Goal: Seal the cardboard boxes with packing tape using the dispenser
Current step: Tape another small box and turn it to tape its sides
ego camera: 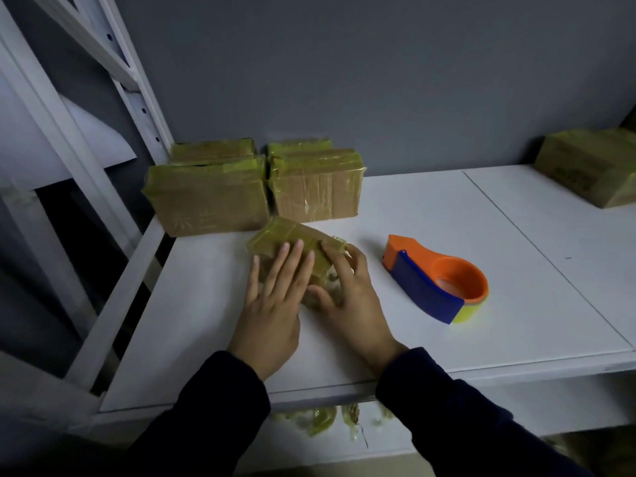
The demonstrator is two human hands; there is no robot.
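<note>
Presently: fingers (292,259) of the left hand (272,301) are straight and spread, lying flat on top of the small box (285,234). Right hand (349,297): fingers curled over the box's right edge, thumb against its near side, gripping it. Small box: wrapped in yellowish tape, set at an angle on the white shelf (395,208), towards the front left. Sleeves (220,407): dark, one on each arm. Tape dispenser (435,280): orange and blue, lying on the shelf just right of the hands, untouched. Four taped boxes (210,201): two rows against the grey wall, just behind the small box. Lone box (592,166): far right of the shelf. Tape scraps (320,418): hanging from the shelf's front edge.
</note>
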